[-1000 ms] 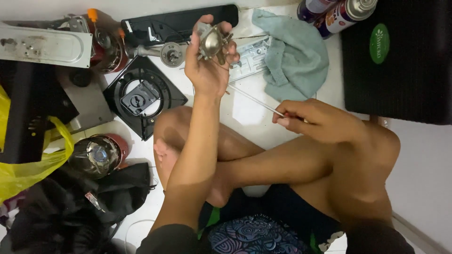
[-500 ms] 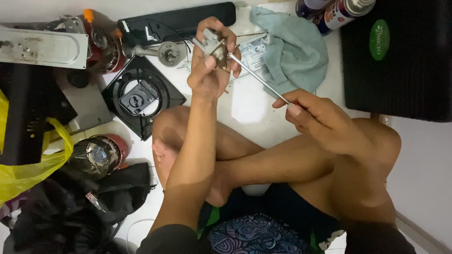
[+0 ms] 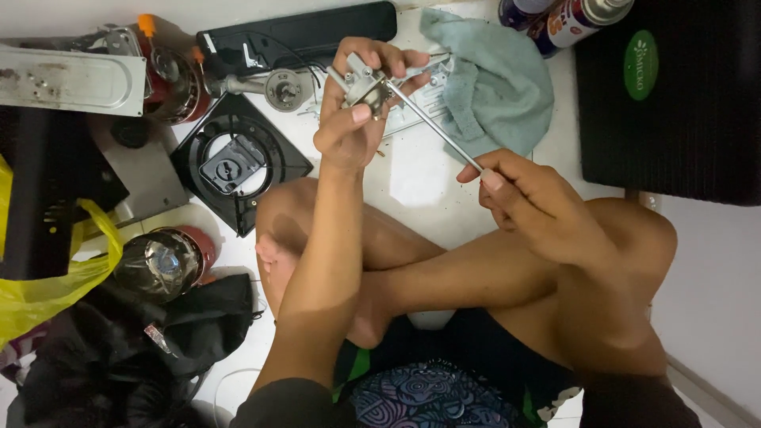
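Note:
My left hand (image 3: 357, 111) is raised over the white floor and grips a small metal valve part (image 3: 366, 85) between thumb and fingers. My right hand (image 3: 539, 210) rests on my crossed leg and holds a long thin screwdriver (image 3: 440, 127) by its handle end. The screwdriver's tip meets the metal part in my left hand. I sit cross-legged, with my bare knees and a foot below both hands.
A black square burner plate (image 3: 238, 162) lies left of my left arm, with a red gas canister (image 3: 166, 261) and yellow bag (image 3: 47, 285) further left. A blue-green cloth (image 3: 495, 87), spray cans (image 3: 571, 20) and a black mat (image 3: 674, 103) lie at the far right.
My right hand has lifted the screwdriver from the floor and brought its tip up to the metal part. My left hand turned the part slightly and lowered it a little.

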